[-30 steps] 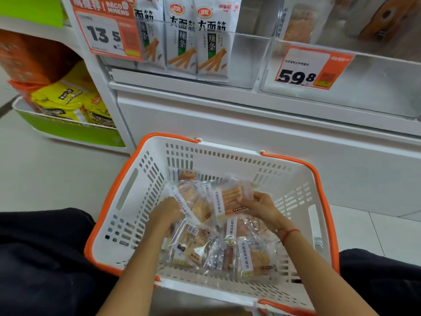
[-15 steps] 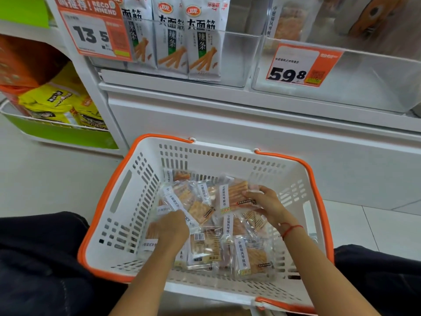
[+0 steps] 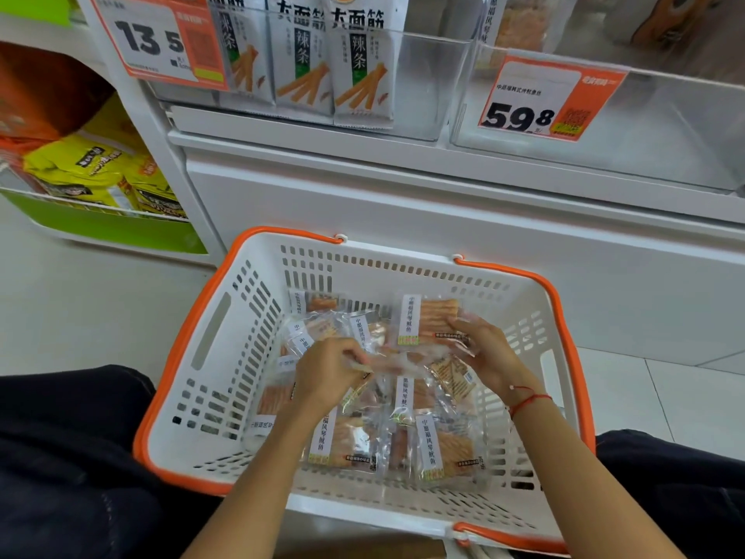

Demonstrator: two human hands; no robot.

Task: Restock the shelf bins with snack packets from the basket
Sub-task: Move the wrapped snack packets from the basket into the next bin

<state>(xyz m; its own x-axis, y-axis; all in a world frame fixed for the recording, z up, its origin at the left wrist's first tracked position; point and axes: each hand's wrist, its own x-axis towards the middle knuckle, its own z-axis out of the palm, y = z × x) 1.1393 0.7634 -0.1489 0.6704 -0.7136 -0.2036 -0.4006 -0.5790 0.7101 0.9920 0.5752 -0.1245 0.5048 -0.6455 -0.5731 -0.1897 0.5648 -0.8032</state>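
A white basket with an orange rim [image 3: 225, 316] sits on the floor below the shelf and holds several clear snack packets [image 3: 439, 449] with white labels. My right hand [image 3: 487, 353] grips one packet [image 3: 427, 320] by its right edge, raised a little over the pile. My left hand [image 3: 326, 377] pinches the clear edge of another packet [image 3: 387, 363] in the middle of the basket. Above, a clear shelf bin [image 3: 665, 127] with an orange 59.8 price tag [image 3: 552, 98] holds one similar packet at its back.
A second clear bin [image 3: 415, 82] to the left holds white packets with green labels, behind a 13.5 price tag [image 3: 157, 38]. Yellow bags [image 3: 80, 171] lie in a green tray at far left. My dark-trousered knees flank the basket on the pale tiled floor.
My right hand has lifted its packet slightly up and back. My left hand has moved right from the left-hand packets and pinched a packet in the middle.
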